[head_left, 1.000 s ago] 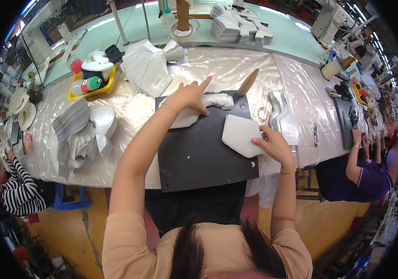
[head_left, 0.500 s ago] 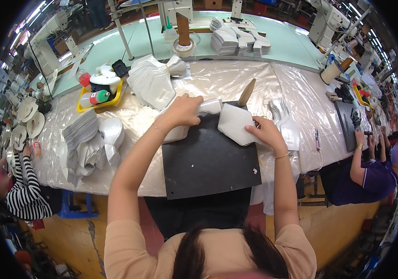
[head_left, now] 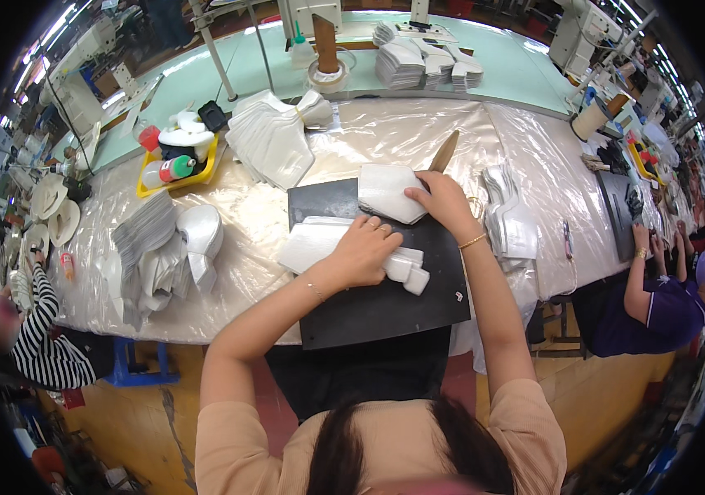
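On the black board [head_left: 352, 318], my left hand [head_left: 366, 252] is closed over a small stack of white cut pieces [head_left: 315, 241]. Their narrow ends stick out to the right of my fingers. My right hand [head_left: 445, 200] grips the right edge of a white panel [head_left: 387, 191], thumb on top and fingers partly hidden. This panel lies over the board's far part, just beyond the other pieces. A pointed wooden tool [head_left: 445, 152] stands tilted beyond my right hand.
White piece stacks lie at far left [head_left: 270, 140], left [head_left: 145, 235] and right [head_left: 507, 214]. A yellow tray [head_left: 210, 167] holds bottles. Beyond are a tape roll [head_left: 328, 80] and a pale green table [head_left: 501, 74]. Snips [head_left: 568, 238] lie right. People sit at both sides.
My left hand has come nearer and to the right, bringing the white pieces onto the board. My right hand has shifted away and left with the panel.
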`<action>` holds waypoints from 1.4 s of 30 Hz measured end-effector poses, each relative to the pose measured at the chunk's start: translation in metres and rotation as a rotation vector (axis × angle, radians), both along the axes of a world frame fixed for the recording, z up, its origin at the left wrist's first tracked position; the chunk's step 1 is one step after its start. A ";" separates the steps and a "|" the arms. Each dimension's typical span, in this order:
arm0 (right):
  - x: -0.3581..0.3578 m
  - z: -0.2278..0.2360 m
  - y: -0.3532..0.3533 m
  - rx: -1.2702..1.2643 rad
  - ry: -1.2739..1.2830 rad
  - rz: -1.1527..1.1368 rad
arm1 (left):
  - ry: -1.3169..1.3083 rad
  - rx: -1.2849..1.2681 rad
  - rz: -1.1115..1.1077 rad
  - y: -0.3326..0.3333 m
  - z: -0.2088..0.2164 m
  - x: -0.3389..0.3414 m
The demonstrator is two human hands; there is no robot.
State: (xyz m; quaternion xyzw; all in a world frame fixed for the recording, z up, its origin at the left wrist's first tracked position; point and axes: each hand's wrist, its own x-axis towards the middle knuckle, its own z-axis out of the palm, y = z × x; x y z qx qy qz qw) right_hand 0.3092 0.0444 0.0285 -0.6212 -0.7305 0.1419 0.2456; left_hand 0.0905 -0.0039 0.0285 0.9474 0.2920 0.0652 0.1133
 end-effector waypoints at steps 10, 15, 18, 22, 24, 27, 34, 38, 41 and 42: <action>-0.004 0.029 -0.082 0.174 0.166 -0.032 | -0.378 -0.045 0.732 -0.012 0.016 -0.088; -0.058 0.026 -0.122 -0.024 0.325 0.156 | -0.438 -0.387 0.927 -0.044 -0.008 -0.109; -0.091 0.015 -0.134 -0.064 0.357 0.334 | -0.459 -0.412 0.970 -0.051 -0.018 -0.102; -0.094 0.009 -0.127 -0.013 0.275 0.290 | -0.533 -0.228 0.954 -0.063 -0.013 -0.086; -0.092 0.013 -0.126 -0.068 0.324 0.260 | -0.681 -0.170 0.958 -0.073 -0.005 -0.079; -0.088 0.024 -0.131 -0.186 0.514 0.254 | -0.861 -0.234 0.889 -0.096 0.011 -0.068; -0.108 0.036 -0.149 -0.250 0.665 0.133 | -0.818 -0.145 0.689 -0.126 0.019 -0.049; -0.105 0.038 -0.161 -0.248 0.671 0.089 | -0.839 -0.129 0.640 -0.131 0.018 -0.045; -0.100 0.040 -0.167 -0.254 0.669 0.083 | -0.827 -0.164 0.627 -0.135 0.018 -0.044; -0.099 0.040 -0.168 -0.245 0.664 0.093 | -0.825 -0.169 0.611 -0.137 0.018 -0.043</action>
